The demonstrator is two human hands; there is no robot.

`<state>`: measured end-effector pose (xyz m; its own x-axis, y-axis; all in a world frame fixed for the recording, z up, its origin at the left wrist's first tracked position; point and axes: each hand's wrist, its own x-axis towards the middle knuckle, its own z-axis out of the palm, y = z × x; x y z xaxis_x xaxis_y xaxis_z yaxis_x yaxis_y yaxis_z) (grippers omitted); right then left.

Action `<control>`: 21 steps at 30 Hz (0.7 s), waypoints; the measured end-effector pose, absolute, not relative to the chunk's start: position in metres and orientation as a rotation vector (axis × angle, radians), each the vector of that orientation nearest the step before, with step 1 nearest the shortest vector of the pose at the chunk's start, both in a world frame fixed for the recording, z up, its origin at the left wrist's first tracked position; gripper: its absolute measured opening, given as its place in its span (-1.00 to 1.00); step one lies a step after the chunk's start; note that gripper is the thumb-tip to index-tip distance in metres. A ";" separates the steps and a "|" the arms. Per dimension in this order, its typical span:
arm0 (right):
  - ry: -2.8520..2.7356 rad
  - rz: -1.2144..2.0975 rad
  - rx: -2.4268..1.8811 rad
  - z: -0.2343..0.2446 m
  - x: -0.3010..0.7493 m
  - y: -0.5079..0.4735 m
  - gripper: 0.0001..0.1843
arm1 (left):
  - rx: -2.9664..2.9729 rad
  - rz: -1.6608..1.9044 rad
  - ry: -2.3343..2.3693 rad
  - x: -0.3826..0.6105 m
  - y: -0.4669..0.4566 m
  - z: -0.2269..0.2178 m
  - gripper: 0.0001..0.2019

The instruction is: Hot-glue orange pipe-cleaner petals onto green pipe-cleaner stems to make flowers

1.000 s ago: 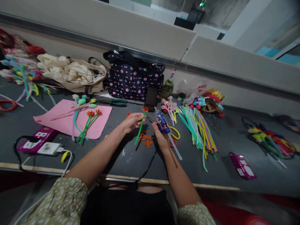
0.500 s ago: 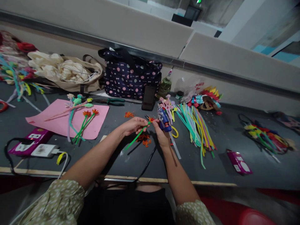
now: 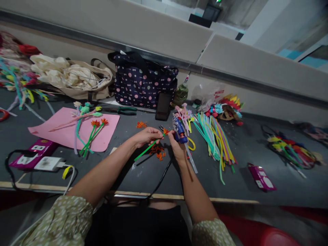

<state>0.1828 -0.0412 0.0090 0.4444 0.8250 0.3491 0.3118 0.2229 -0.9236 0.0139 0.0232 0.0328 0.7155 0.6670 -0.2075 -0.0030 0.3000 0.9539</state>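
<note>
My left hand pinches a green pipe-cleaner stem, whose free end slants down to the left. At the stem's upper end is a small orange flower head. My right hand has its thumb and fingertips closed at the right side of that flower head; its fingers partly hide what they grip. Just beyond the right hand stands a blue glue gun with a clear glue stick hanging from it. Loose orange petal pieces lie beneath the hands, with a smaller orange pile behind them.
Finished flowers lie on a pink sheet at left. Bundled pipe cleaners lie at right. A phone leans on a dotted bag. Pliers lie behind. A black cable crosses the front edge.
The green stem has tilted a little flatter, its free end shifting left and up. Both hands stay close together at the flower head.
</note>
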 end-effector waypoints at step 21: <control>-0.928 0.556 -1.422 0.015 0.182 -0.049 -0.49 | 0.912 0.614 0.691 0.014 0.029 0.036 -0.76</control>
<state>0.1824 -0.0487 0.0150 0.5552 0.8057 0.2065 0.1977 0.1133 -0.9737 0.0138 0.0286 0.0356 0.6300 0.7283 -0.2695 -0.1820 0.4758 0.8605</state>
